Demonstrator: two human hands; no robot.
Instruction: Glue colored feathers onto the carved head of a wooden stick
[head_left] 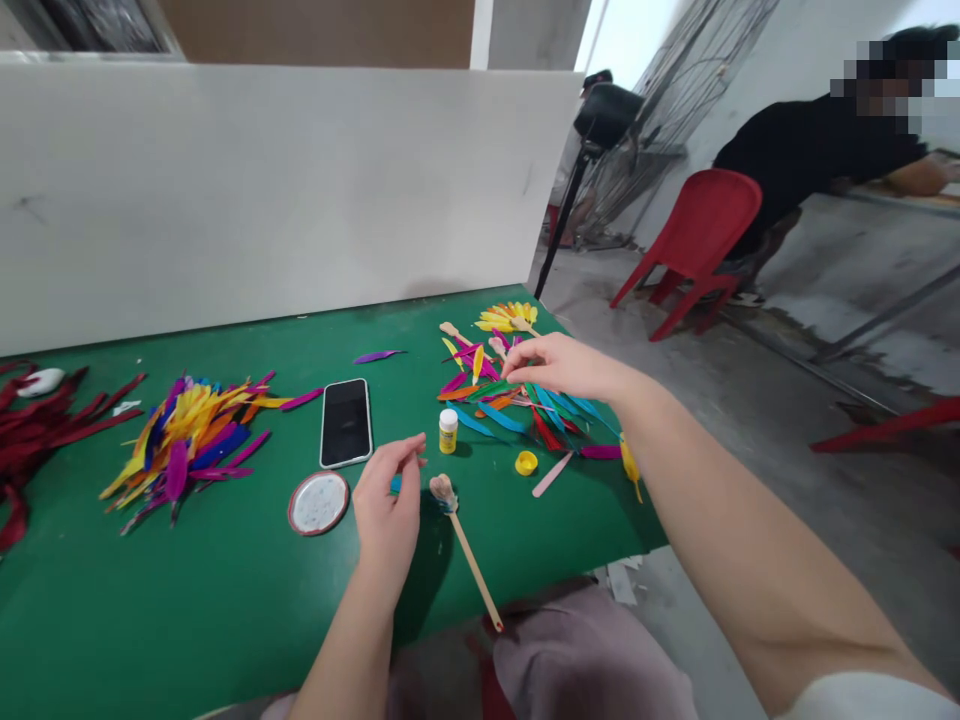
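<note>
My left hand (388, 505) hovers over the green table (225, 590) with its fingers pinched on a small blue feather (395, 484). Just right of it lies a thin wooden stick (471, 560) with a glue-covered tip. My right hand (559, 365) reaches into a pile of coloured feathers (517, 405) at the table's right end, fingertips pinched down among them; what they grip is hidden. A small yellow glue bottle (448, 431) stands open between the hands, and its yellow cap (526, 462) lies nearby.
A phone (346, 422) lies face up mid-table beside a round lid (319, 502). A larger feather pile (187, 435) and red feathers (34, 430) lie to the left. A white board (262, 190) backs the table. A seated person (817, 150) on a red chair (701, 245) is at right.
</note>
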